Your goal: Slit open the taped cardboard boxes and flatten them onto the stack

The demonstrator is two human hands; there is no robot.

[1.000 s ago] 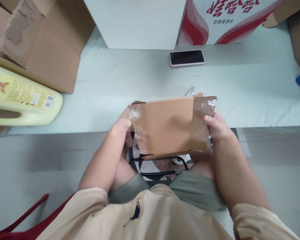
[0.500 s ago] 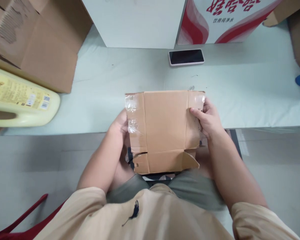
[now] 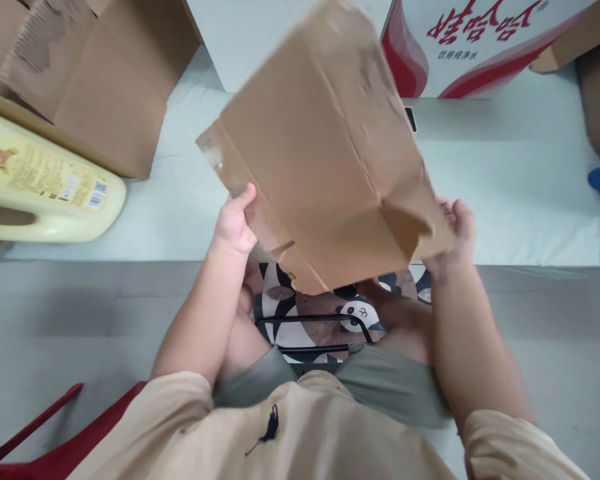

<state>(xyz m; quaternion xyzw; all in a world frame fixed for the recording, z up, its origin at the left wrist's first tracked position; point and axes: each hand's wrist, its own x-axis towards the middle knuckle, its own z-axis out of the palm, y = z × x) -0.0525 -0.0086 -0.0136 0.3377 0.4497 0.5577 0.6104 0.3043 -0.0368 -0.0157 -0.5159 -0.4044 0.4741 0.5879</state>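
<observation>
A brown cardboard box [image 3: 305,147], opened at its flaps and looking folded flat, is held up tilted between my two hands. My left hand [image 3: 237,220] grips its left edge, thumb on the near face and the other fingers hidden behind. At the lower right corner, my right hand [image 3: 453,233] closes on a bent flap, partly covered by the cardboard. Clear tape shows on the left flap. The box's upper part is blurred by motion.
On the pale green tabletop [image 3: 505,180] stand a yellow jug [image 3: 55,187] and a large open carton [image 3: 115,100] at left. A white-and-red carton [image 3: 470,60] is at the back. The box mostly hides a phone [image 3: 411,119]. A panda-print mat [image 3: 320,300] lies below.
The cardboard box has been raised and turned from lying level to a tilted, diagonal position. It now covers most of the phone. My right hand has moved right, onto the lower flap.
</observation>
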